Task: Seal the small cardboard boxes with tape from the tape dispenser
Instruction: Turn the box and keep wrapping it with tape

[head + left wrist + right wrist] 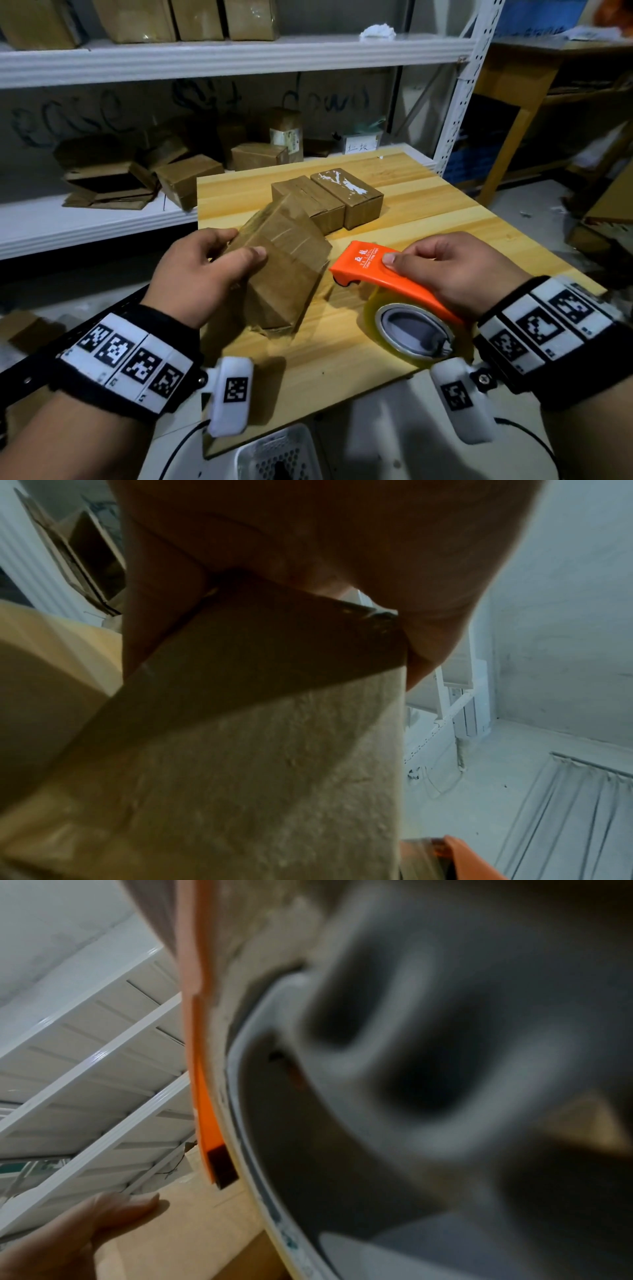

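My left hand [209, 270] grips a small taped cardboard box [284, 263], tilted on one edge on the wooden table [428, 219]; thumb on the near face, fingers over the far top. The left wrist view shows that box [240, 750] close up under my palm. My right hand [455, 267] holds the orange tape dispenser [383, 277] with its roll of clear tape [411, 325], its nose just right of the box's lower corner. The right wrist view is filled by the blurred dispenser [377, 1096]. Two more small boxes [329, 198] stand side by side behind.
White metal shelving [102, 222] at the left and back carries several loose and flattened cardboard boxes [185, 181]. A white perforated basket [277, 455] sits below the table's near edge. A wooden desk [520, 85] stands at the right.
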